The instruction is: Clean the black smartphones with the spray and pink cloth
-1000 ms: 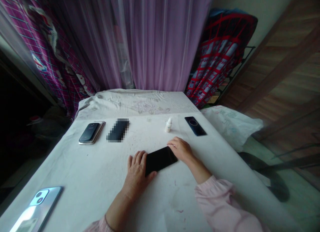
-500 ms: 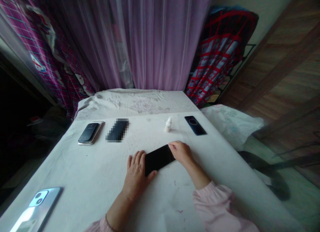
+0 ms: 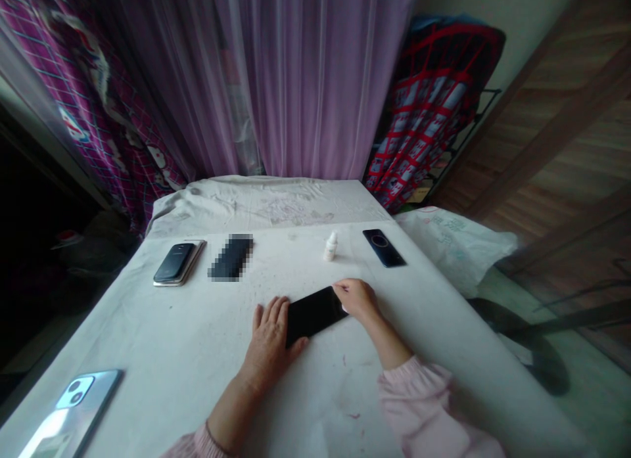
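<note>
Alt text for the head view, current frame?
The left hand holds one end of a black phone at a white-covered table; the right hand touches the other end. A small white bottle stands beyond, and other phones lie around.

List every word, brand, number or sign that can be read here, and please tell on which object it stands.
No text can be read with certainty.
Upper phone of the left stack: tiny mark, too small.
White bottle: label marks, too blurred.
Plastic bag: green and red print, too blurred.
Silver phone, held phone: no readable text.
Dark blue phone: a ring shape, no readable text.
</note>
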### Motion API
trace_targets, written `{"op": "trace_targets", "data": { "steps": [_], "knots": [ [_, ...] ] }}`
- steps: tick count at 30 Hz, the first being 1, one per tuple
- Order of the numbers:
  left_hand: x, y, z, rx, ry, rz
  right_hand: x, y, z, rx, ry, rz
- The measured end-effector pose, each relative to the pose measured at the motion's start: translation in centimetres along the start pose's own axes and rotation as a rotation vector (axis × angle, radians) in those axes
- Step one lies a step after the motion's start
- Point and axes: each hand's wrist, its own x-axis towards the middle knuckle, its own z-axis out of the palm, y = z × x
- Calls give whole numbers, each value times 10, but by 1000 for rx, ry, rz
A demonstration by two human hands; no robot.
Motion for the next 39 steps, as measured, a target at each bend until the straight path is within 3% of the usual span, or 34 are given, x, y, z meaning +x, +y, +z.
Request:
{"op": "trace_targets", "data": {
  "steps": [4,10,13,16,19,23,28,32,36,39],
  "knots": [
    [-2,2,2,8,48,-21,1,-2,-1,3,7,-16],
    [-3,6,5,21,87,-51,-40,31,-1,85,-4,2],
    [-1,9,5,42,105,-80,-56,41,-1,326,-87,103],
    [-1,9,5,50,118,-79,-58,39,-4,763,-176,202],
    [-4,3,7,56,122,-36,-53,33,-7,1145,-210,188],
    [-12,-6,10,61,134,1,-48,34,-4,1296,-250,185],
    [-21,-4,4,52,181,-89,-44,35,2,1338,-290,187],
    [-21,2,-3,25,160,-121,-28,24,-4,1186,-180,103],
    [-19,-1,-3,-5,148,-101,2,13,-11,568,82,-153],
    [-18,-5,-2,-7,119,-82,19,10,-9,141,37,-281]
  ]
}}
